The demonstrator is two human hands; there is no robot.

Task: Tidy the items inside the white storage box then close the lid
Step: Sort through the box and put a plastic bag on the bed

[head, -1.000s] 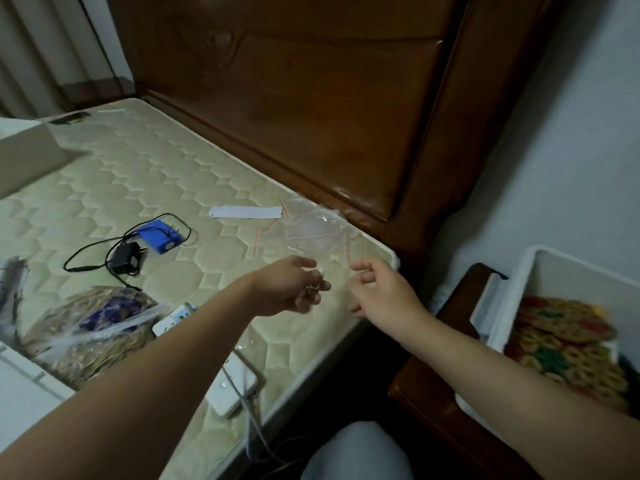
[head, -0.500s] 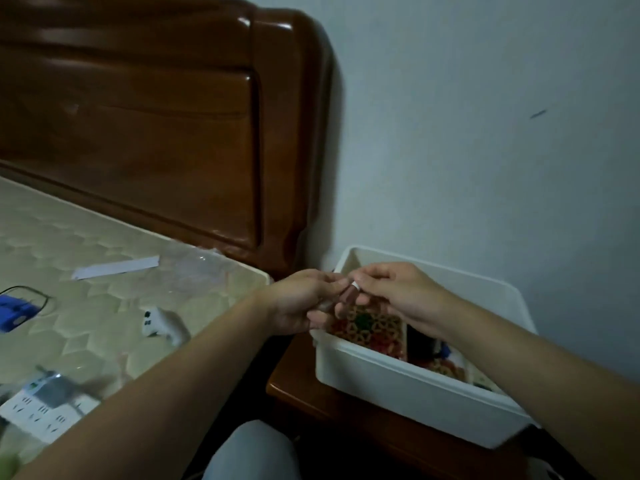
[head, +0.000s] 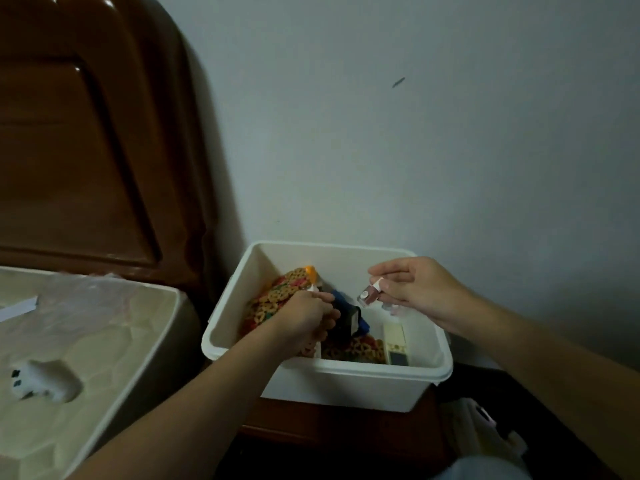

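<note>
- Looking down from the head camera, the open white plastic storage box (head: 349,379) sits on a dark wooden bedside table (head: 311,427), its far rim near the pale wall (head: 415,150) and its left side just beside the mattress corner; no lid shows.
- Left of the box, the quilted cream mattress (head: 86,358) ends in a rounded corner against the brown wooden headboard (head: 86,150); a narrow dark gap parts mattress and box.
- Open room: the right half of the box interior is bare white wall and floor beneath the right hand.
- Box contents: a clear bag of multicoloured ring-shaped pieces (head: 273,299) with an orange corner leans in the left half; a dark blue and black object (head: 349,320) lies at the centre; a cream rectangular box with a dark end (head: 394,342) lies along the near right.
- Left hand (head: 304,320): lowered inside the box beside the bag, fingers curled; a small white tip shows at the knuckles, but what it holds cannot be told.
- Right hand (head: 412,289): held above the box interior, thumb and fingers pinching a small brownish-pink bottle with a white cap (head: 369,293), which is tilted.
- On the mattress lie a crumpled clear plastic bag (head: 93,292), a white paper strip (head: 17,308) and a white plug adapter (head: 41,381), all well apart from the hands.
</note>
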